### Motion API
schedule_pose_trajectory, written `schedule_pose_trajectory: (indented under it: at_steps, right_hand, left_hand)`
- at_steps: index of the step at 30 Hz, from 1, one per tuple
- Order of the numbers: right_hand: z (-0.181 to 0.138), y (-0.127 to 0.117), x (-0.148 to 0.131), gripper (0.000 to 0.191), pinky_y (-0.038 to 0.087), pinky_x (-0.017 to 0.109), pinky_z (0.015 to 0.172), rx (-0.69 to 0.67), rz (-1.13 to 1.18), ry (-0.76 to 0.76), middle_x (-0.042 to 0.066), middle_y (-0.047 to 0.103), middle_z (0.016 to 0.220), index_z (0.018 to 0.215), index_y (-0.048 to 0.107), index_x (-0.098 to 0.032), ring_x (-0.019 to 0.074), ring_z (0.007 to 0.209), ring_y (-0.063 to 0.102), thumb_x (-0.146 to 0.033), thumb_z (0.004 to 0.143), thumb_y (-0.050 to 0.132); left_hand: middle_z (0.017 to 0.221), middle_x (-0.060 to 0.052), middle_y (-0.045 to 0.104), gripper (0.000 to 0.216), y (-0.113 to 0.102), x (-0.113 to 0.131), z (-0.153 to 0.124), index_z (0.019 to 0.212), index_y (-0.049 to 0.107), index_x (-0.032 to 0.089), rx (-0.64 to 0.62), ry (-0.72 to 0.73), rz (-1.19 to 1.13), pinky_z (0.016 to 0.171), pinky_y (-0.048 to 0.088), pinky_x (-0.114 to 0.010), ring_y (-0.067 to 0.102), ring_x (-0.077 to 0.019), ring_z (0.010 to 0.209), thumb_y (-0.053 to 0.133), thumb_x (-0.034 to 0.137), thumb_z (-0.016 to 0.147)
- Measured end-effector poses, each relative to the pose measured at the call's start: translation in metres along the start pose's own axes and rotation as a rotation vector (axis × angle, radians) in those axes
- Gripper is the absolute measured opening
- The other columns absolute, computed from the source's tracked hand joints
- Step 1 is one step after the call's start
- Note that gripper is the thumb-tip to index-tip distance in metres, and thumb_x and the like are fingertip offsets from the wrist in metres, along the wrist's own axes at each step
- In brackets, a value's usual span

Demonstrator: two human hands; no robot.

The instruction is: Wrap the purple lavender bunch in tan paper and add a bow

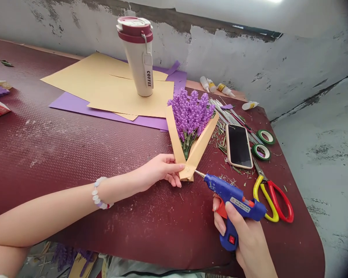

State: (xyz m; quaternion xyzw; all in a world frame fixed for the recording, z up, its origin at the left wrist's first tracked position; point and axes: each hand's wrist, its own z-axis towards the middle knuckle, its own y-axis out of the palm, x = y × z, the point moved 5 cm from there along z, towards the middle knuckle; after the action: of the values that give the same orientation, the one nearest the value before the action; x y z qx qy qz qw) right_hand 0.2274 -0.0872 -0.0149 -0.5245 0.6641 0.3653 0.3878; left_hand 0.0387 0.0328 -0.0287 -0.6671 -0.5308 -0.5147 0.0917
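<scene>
A small bouquet of purple flowers (pixel 191 114) with green stems lies in a folded tan paper wrapper (pixel 204 141). My left hand (pixel 166 170) pinches the wrapper's lower end, thumb on top and fingers curled beneath. My right hand (pixel 243 235) grips a blue hot glue gun (pixel 229 193), its fingers around the handle by the orange trigger. The metal nozzle points left, right beside the overlapped paper at the base. A small clear blob, apparently glue, sits on that paper near my left thumb.
A coffee tumbler (pixel 137 58) stands on tan paper sheets (pixel 104 87) over purple sheets (pixel 87 110). To the right lie a phone (pixel 239 146), green tape rolls (pixel 261 152), scissors (pixel 274 199) and stem scraps. Small glue bottles (pixel 225 89) rest near the wall.
</scene>
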Motion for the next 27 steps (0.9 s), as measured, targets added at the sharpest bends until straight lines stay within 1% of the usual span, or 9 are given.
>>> schedule_pose_trajectory:
  at_steps: [7, 9, 11, 13, 16, 19, 21, 24, 27]
  right_hand:
    - [-0.005, 0.008, -0.011, 0.042, 0.036, 0.028, 0.054, 0.024, -0.306, -0.036, -0.004, 0.048, 0.051, 0.083, 0.061, -0.020, 0.0118, 0.049, 0.043, -0.061, 0.088, 0.059]
    - [-0.007, 0.009, -0.019, 0.037, 0.040, 0.027, 0.054, 0.087, -0.472, -0.116, -0.004, 0.051, 0.055, 0.086, 0.060, -0.021, 0.0126, 0.050, 0.047, -0.058, 0.089, 0.059]
    - [-0.012, 0.010, -0.030, 0.029, 0.045, 0.026, 0.055, 0.161, -0.723, -0.303, -0.002, 0.059, 0.065, 0.092, 0.060, -0.022, 0.0144, 0.054, 0.055, -0.051, 0.091, 0.060]
    - [-0.019, 0.015, -0.040, 0.024, 0.049, 0.026, 0.058, 0.221, -1.002, -0.568, 0.001, 0.066, 0.078, 0.099, 0.060, -0.023, 0.0171, 0.062, 0.063, -0.045, 0.093, 0.058]
    - [-0.025, 0.019, -0.042, 0.032, 0.049, 0.028, 0.055, 0.346, -1.334, -0.867, 0.008, 0.067, 0.090, 0.113, 0.055, -0.020, 0.0218, 0.070, 0.068, -0.048, 0.097, 0.054]
    - [-0.017, 0.013, -0.029, 0.048, 0.051, 0.035, 0.056, 0.448, -1.490, -0.843, 0.018, 0.064, 0.099, 0.125, 0.047, -0.013, 0.0312, 0.081, 0.069, -0.053, 0.099, 0.045]
    - [-0.007, 0.008, -0.017, 0.055, 0.054, 0.042, 0.065, 0.429, -1.493, -0.766, 0.022, 0.061, 0.102, 0.128, 0.045, -0.009, 0.0368, 0.090, 0.067, -0.056, 0.099, 0.041]
    - [0.001, -0.001, -0.008, 0.059, 0.054, 0.049, 0.076, 0.369, -1.413, -0.715, 0.022, 0.059, 0.108, 0.125, 0.048, -0.012, 0.0387, 0.096, 0.065, -0.063, 0.095, 0.042]
    - [0.004, -0.010, -0.018, 0.052, 0.051, 0.052, 0.086, 0.374, -1.288, -0.704, 0.020, 0.059, 0.117, 0.120, 0.051, -0.018, 0.0378, 0.106, 0.062, -0.062, 0.096, 0.044]
  left_hand:
    - [0.073, -0.004, 0.069, 0.021, 0.001, 0.000, -0.001, 0.092, 0.066, 0.008, -0.005, 0.013, 0.019, 0.050, 0.051, -0.017, 0.067, -0.0104, 0.053, 0.072, 0.026, 0.084]
    - [0.073, -0.004, 0.069, 0.022, 0.002, 0.000, -0.001, 0.092, 0.066, 0.008, -0.001, 0.016, 0.033, 0.050, 0.051, -0.017, 0.067, -0.0105, 0.053, 0.073, 0.027, 0.083]
    - [0.073, -0.004, 0.069, 0.024, 0.001, 0.000, -0.001, 0.092, 0.066, 0.008, 0.010, 0.020, 0.048, 0.049, 0.050, -0.018, 0.067, -0.0107, 0.052, 0.074, 0.029, 0.082]
    - [0.071, -0.003, 0.069, 0.025, 0.000, 0.000, -0.001, 0.091, 0.066, 0.009, 0.019, 0.015, 0.057, 0.048, 0.050, -0.018, 0.066, -0.0108, 0.052, 0.076, 0.030, 0.081]
    - [0.070, -0.003, 0.068, 0.028, -0.003, 0.000, -0.001, 0.090, 0.067, 0.009, 0.021, 0.001, 0.061, 0.049, 0.049, -0.018, 0.066, -0.0109, 0.053, 0.077, 0.032, 0.080]
    - [0.072, -0.004, 0.069, 0.032, -0.004, 0.001, -0.002, 0.092, 0.067, 0.009, 0.018, 0.016, 0.062, 0.050, 0.049, -0.020, 0.066, -0.0110, 0.053, 0.080, 0.036, 0.078]
    - [0.071, -0.003, 0.068, 0.036, -0.002, 0.001, -0.004, 0.092, 0.066, 0.010, 0.032, 0.023, 0.059, 0.049, 0.049, -0.020, 0.065, -0.0109, 0.052, 0.081, 0.038, 0.076]
    - [0.067, -0.001, 0.066, 0.038, 0.002, -0.001, -0.009, 0.089, 0.064, 0.011, 0.073, 0.020, 0.055, 0.048, 0.047, -0.019, 0.064, -0.0110, 0.051, 0.081, 0.042, 0.075]
    - [0.062, 0.000, 0.063, 0.038, 0.007, -0.003, -0.015, 0.087, 0.061, 0.012, 0.107, 0.016, 0.066, 0.048, 0.046, -0.018, 0.063, -0.0106, 0.050, 0.080, 0.044, 0.076]
